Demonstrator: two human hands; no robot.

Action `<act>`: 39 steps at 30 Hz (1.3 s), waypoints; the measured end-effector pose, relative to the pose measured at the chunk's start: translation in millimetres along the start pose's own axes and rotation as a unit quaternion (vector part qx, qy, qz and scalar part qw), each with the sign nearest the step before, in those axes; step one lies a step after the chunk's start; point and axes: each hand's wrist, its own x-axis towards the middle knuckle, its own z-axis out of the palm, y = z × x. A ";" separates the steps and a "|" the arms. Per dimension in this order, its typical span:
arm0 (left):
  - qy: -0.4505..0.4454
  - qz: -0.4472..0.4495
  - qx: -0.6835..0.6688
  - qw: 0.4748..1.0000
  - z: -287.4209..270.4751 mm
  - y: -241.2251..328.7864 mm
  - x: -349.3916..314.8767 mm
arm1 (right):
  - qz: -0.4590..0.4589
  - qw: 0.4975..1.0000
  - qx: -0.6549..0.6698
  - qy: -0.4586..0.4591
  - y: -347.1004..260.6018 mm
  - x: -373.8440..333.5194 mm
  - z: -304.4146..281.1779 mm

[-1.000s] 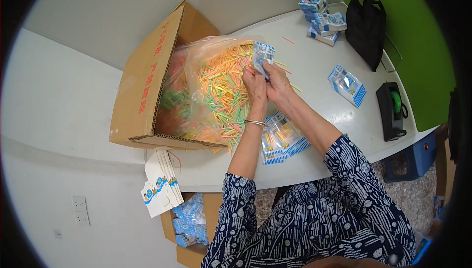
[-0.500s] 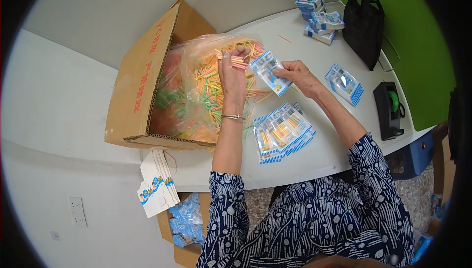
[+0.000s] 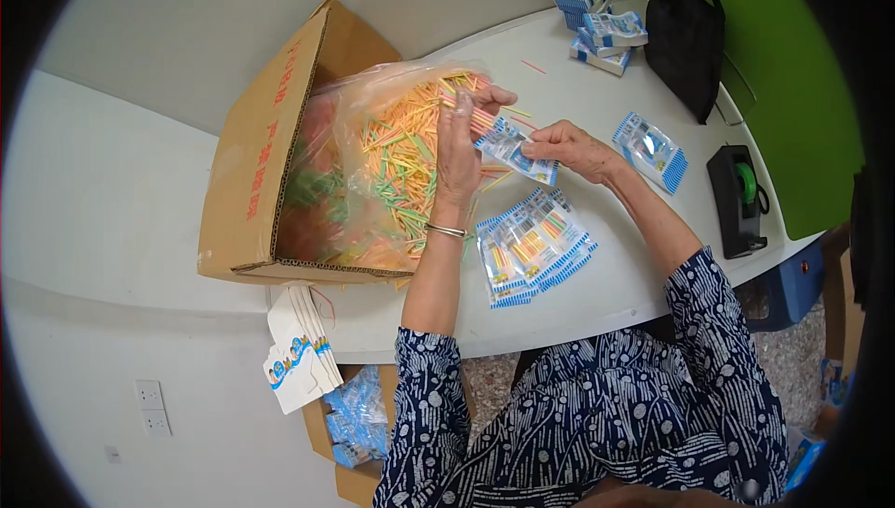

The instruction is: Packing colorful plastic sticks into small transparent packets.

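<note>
A small bunch of pink and yellow plastic sticks (image 3: 481, 119) is gripped in my left hand (image 3: 460, 149), its lower ends at the mouth of a small blue-and-white plastic packet (image 3: 518, 151). My right hand (image 3: 571, 150) pinches that packet by its right side. Left of my hands, loose pink, yellow, orange and green sticks (image 3: 403, 149) spill from a clear plastic bag (image 3: 350, 102) in a tipped cardboard box (image 3: 256, 168). Just below my hands lies a fanned pile of filled packets (image 3: 533, 249).
More flat packets (image 3: 650, 154) lie to the right, beside a black tape dispenser (image 3: 735, 200). A black bag (image 3: 685, 47) and stacked small boxes (image 3: 601, 33) stand at the back. Folded white cartons (image 3: 300, 359) overhang the front left edge, above a box of packets (image 3: 357, 419).
My left hand has moved right and tilted, bringing the sticks to the packet's opening. The packet has been turned flatter and lowered a little in my right hand.
</note>
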 end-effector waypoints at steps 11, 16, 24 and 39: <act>-0.073 -0.036 0.044 0.996 1.1 -8.6 -17.6 | -0.019 0.999 0.034 0.015 9.5 -5.3 -7.5; -0.129 0.007 0.146 0.981 -13.0 -11.4 -16.3 | -0.023 0.999 0.039 0.019 12.7 -3.3 -8.9; -0.157 -0.006 0.446 0.881 -9.2 0.4 -10.1 | -0.043 0.997 0.062 0.022 14.3 -1.0 -7.8; -0.088 -0.103 0.086 0.987 -16.0 -8.0 -3.1 | -0.033 0.997 0.021 0.066 0.7 -9.9 -14.4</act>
